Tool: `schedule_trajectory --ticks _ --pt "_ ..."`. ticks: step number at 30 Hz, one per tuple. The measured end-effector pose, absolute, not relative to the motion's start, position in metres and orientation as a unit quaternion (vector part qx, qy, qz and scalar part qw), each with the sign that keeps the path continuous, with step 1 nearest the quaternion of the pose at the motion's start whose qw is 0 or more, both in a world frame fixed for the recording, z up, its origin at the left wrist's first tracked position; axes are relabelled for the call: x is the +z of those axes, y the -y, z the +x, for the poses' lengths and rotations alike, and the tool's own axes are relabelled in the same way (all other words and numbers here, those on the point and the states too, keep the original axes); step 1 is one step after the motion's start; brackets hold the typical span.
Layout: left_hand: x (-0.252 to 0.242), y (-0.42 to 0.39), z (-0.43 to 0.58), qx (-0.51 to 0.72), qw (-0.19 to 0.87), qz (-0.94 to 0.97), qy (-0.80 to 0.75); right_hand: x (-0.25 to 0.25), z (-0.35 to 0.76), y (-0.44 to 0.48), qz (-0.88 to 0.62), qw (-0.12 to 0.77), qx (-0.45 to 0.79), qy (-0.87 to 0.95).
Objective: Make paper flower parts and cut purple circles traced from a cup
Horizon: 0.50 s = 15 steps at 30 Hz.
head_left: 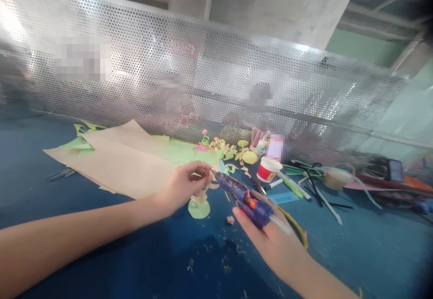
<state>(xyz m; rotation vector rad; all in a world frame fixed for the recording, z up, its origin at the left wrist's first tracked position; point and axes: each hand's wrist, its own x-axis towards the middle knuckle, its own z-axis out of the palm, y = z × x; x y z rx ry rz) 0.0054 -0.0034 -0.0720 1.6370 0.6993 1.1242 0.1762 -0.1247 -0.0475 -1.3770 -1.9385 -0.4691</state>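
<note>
- Through the head camera I saw my right hand [275, 240] wrapped around a dark blue-purple glue gun [241, 195], its nozzle aimed toward the left fingertips.
- A clear glue stick [280, 223] jutted from the gun's rear, on the near side.
- My left hand [184, 184] was partly curled, thumb and fingers drawn nearly together just beside the nozzle; I couldn't tell from my end whether anything was pinched there.
- Below those fingers, a light green paper disc [199, 209] lay on the blue table [142, 263], with pale paper pieces above it, partly hidden by the hand.
- Large tan sheets [125, 166] spread behind and left of that hand, overlapping light green paper [182, 151].
- Beyond the gun I made out a red-and-white cup [269, 170], with markers [291, 185] lying near it.
- A perforated metal screen [135, 64] ran along the back.
</note>
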Motion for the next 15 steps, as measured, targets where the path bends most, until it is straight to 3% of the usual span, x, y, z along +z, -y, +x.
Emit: schedule_trajectory --ticks 8,15 --pt "-0.071 0.003 0.006 0.465 0.500 0.673 -0.282 -0.051 0.180 0.127 -0.549 0.340 -0.199 0.737" --pt "-0.069 0.002 0.003 0.446 0.520 0.662 -0.304 -0.044 0.223 0.130 -0.659 0.313 -0.155 0.666"
